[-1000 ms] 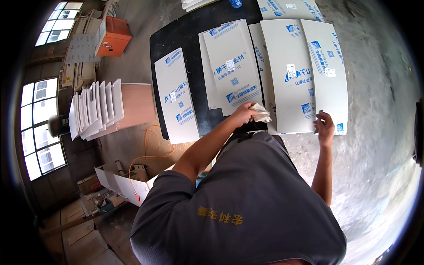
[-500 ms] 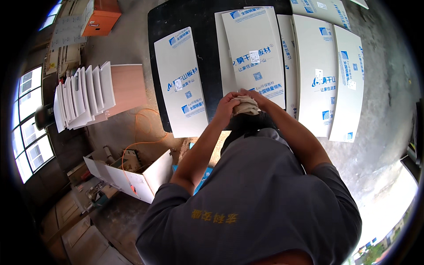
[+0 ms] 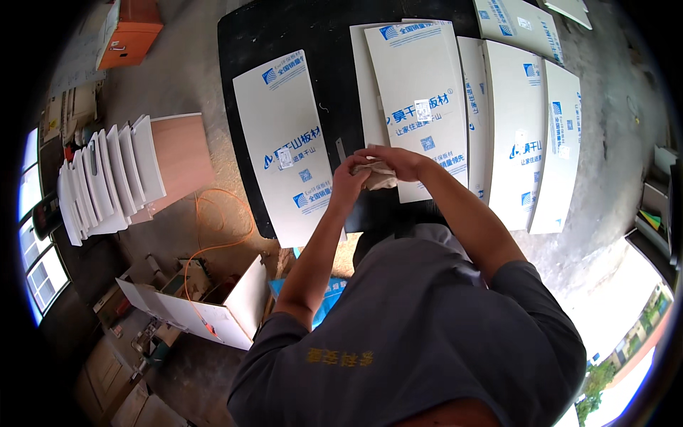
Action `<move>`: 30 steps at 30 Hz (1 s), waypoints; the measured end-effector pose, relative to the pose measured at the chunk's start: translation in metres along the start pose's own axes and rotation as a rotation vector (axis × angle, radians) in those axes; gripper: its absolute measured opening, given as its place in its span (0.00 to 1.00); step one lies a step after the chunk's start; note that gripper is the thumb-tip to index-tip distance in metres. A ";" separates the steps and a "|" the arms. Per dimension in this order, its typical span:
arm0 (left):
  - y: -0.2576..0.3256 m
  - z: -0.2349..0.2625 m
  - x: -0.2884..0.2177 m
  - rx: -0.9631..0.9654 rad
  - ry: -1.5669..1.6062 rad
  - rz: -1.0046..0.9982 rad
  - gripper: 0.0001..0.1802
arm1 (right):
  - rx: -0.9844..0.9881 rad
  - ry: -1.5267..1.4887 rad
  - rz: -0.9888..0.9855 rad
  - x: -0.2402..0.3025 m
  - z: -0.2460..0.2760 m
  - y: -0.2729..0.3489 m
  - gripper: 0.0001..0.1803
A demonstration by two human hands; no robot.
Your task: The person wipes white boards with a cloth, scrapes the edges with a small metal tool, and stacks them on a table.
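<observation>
Bare black tabletop (image 3: 284,35) btwn white panels (image 3: 288,142).

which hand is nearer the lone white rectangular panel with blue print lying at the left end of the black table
Left. The left hand is right beside the white panel, at its right edge, pinching a crumpled pale rag. The right hand holds the rag from the far side, over the next panel.
</observation>
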State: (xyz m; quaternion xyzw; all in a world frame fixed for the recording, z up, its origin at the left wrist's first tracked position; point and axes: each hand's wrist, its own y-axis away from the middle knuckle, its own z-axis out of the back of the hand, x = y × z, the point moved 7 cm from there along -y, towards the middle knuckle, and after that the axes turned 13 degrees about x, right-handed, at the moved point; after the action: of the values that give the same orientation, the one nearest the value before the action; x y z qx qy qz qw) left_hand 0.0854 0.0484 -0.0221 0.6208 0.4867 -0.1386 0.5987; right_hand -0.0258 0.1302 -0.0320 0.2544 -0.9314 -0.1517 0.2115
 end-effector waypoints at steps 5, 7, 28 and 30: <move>-0.058 -0.010 -0.064 0.011 -0.376 -0.225 0.18 | -0.366 0.409 -0.013 0.052 0.030 0.085 0.27; -0.078 0.086 -0.095 -0.656 -0.813 -0.497 0.24 | -0.502 0.172 0.466 0.142 0.085 0.143 0.21; -0.089 0.157 -0.051 -0.992 -1.343 -0.022 0.37 | -1.653 2.350 0.360 0.541 0.095 0.147 0.19; -0.093 0.157 -0.053 -0.992 -1.343 -0.031 0.37 | -1.547 2.307 0.251 0.547 0.110 0.141 0.19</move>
State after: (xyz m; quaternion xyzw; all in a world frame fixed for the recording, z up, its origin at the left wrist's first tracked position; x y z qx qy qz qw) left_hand 0.0523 -0.1308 -0.0776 0.0636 0.0392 -0.2571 0.9635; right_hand -0.5625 -0.0290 0.1013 -0.0299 0.0693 -0.3093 0.9480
